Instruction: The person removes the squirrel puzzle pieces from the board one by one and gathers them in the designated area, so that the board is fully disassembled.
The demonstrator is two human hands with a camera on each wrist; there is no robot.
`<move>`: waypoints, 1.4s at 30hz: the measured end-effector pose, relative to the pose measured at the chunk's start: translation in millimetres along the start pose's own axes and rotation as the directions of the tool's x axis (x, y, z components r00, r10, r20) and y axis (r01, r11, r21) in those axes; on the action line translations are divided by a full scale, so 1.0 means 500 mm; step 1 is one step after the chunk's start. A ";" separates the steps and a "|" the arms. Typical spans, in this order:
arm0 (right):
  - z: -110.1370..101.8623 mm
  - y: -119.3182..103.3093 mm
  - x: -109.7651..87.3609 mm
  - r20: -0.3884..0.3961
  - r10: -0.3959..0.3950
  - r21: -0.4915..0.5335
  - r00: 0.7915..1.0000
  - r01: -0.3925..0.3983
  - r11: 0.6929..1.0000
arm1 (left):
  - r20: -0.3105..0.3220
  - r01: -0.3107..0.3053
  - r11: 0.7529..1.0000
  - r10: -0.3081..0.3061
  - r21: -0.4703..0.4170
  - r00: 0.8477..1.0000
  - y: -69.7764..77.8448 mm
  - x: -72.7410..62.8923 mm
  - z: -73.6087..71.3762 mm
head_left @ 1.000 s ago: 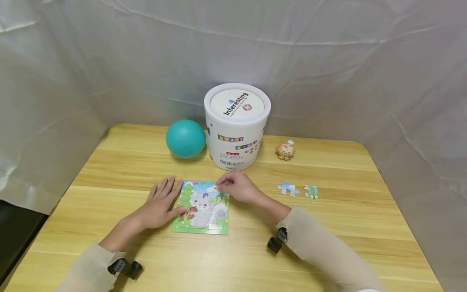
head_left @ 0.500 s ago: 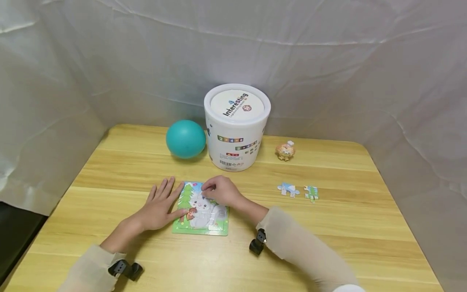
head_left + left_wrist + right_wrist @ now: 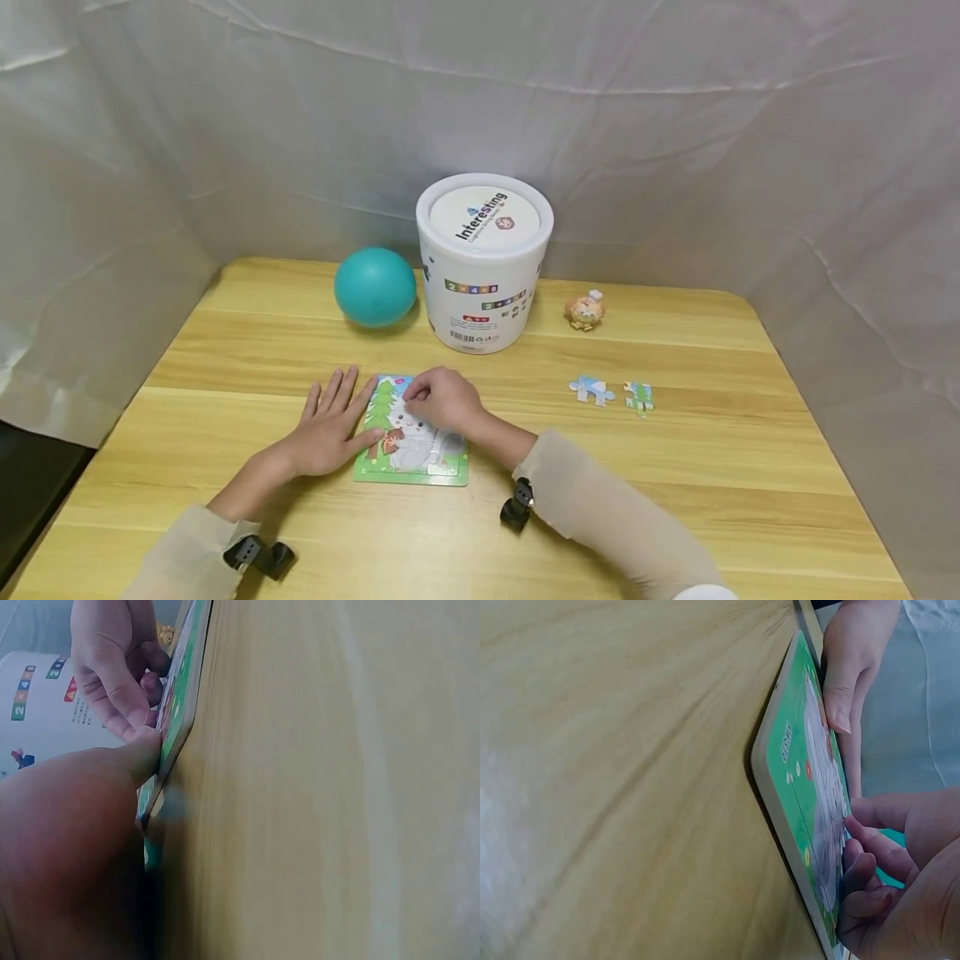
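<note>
A squirrel jigsaw puzzle (image 3: 411, 454) in a green-bordered tray lies flat on the table, just below the middle of the head view. My left hand (image 3: 324, 435) rests flat with spread fingers at its left edge, the thumb (image 3: 142, 754) lying over the border. Over the puzzle's upper right part, my right hand (image 3: 444, 404) is bent with thumb and index finger brought together. Those fingertips (image 3: 855, 825) pinch a puzzle piece against the picture, mostly hidden behind them. Two loose puzzle pieces, one blue and white (image 3: 592, 390), one with a green tree (image 3: 640, 397), lie to the right.
A white bucket (image 3: 483, 292) with a printed lid stands behind the puzzle. Left of it sits a teal ball (image 3: 375, 287), and a small orange figurine (image 3: 585, 311) is at the back right. Grey cloth (image 3: 637, 150) hangs behind the wooden table (image 3: 712, 483).
My right hand has moved left and slightly nearer across the puzzle, from its upper right corner toward the squirrel's head. My left hand has stayed in place.
</note>
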State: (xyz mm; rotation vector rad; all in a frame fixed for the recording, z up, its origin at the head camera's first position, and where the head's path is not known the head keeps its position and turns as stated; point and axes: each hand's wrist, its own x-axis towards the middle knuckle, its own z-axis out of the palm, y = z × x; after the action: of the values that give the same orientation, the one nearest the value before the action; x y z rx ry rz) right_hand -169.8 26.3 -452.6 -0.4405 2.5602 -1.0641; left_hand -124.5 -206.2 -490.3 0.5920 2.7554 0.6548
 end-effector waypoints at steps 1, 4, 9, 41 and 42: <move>0.001 -0.001 0.000 -0.005 0.002 -0.006 1.000 -0.002 1.000 | 0.008 0.004 1.000 -0.004 -0.005 1.000 -0.001 0.000 0.000; 0.007 -0.002 0.001 -0.022 0.008 -0.022 1.000 -0.009 1.000 | 0.029 0.020 1.000 -0.019 -0.012 0.999 -0.001 0.001 -0.001; 0.013 -0.005 0.002 -0.046 0.024 -0.045 0.999 -0.026 0.999 | 0.047 0.030 0.999 -0.030 -0.011 0.998 0.002 0.002 -0.003; 0.024 -0.014 0.009 -0.060 0.017 -0.116 0.998 -0.024 0.993 | 0.014 0.025 1.000 -0.025 -0.009 1.000 0.009 0.002 -0.005; 0.025 -0.014 0.010 -0.060 0.014 -0.122 0.998 -0.021 0.992 | 0.011 0.023 1.000 -0.023 -0.012 1.000 0.009 0.001 -0.005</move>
State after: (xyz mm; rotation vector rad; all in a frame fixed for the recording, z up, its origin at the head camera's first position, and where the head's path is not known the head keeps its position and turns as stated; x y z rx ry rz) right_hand -168.1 12.1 -456.7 -0.4223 2.6869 -0.9296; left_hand -124.4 -203.2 -486.1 0.5584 2.7422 0.6608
